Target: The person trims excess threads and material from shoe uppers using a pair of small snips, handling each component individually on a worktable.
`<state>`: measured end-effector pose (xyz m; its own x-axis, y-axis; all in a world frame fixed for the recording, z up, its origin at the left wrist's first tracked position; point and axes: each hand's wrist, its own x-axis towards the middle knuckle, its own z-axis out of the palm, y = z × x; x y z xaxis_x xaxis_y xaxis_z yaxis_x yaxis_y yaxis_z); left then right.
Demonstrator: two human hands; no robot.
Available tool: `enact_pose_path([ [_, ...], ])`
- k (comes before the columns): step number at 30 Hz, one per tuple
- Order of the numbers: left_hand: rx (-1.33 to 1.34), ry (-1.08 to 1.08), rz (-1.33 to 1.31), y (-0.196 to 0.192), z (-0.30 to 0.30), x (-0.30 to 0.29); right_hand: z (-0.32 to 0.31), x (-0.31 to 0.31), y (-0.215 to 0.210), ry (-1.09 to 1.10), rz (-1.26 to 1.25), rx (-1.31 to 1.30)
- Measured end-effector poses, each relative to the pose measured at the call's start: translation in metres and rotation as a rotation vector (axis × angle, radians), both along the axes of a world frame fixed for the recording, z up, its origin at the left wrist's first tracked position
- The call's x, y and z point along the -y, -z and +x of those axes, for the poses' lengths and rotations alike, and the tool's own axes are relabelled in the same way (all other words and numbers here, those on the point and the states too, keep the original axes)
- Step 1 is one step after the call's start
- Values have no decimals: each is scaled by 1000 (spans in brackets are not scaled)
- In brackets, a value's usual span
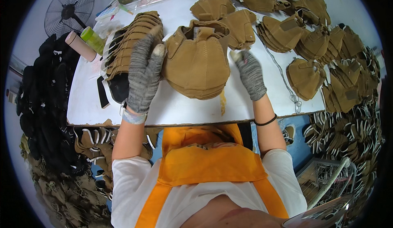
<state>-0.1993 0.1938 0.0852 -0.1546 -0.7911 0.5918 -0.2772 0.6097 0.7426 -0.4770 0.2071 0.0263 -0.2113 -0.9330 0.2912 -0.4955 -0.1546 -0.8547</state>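
A stack of brown suede shoe uppers (197, 66) stands on the white table in front of me, toes toward me. My left hand (144, 74), in a grey knitted glove, is held upright along the stack's left side, fingers stretched and thumb apart, gripping nothing. On the other side, my right hand (250, 74) wears a matching glove with pale fingertips. It is a little apart from the stack, fingers loosely bent and partly blurred, with nothing visible in them. Left of my left hand lies a row of brown and black upper pieces (133, 39). More brown uppers (238, 27) lie behind the stack.
Piles of brown uppers (308, 78) crowd the table's right side. A grey cord (278, 66) runs beside them. At the back left are a green bottle (93, 40), a pink cylinder (80, 45) and a fan (68, 11). A wire basket (323, 179) stands at the lower right.
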Motion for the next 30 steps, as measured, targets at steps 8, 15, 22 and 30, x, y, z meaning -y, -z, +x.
enact_pose_path([
  [8, 352, -44, -374, -36, -54, 6, 57, 13, -82, -252, -480, 238],
  [15, 63, -2, -239, 5, -58, -1, 60, 14, -56, -274, -557, 184],
  [22, -55, 7, -228, 7, -53, 6, -83, 77, 31, 175, -171, 23],
  [30, -167, 19, -165, 3, -54, 26, -117, 132, 83, 307, 276, -414],
])
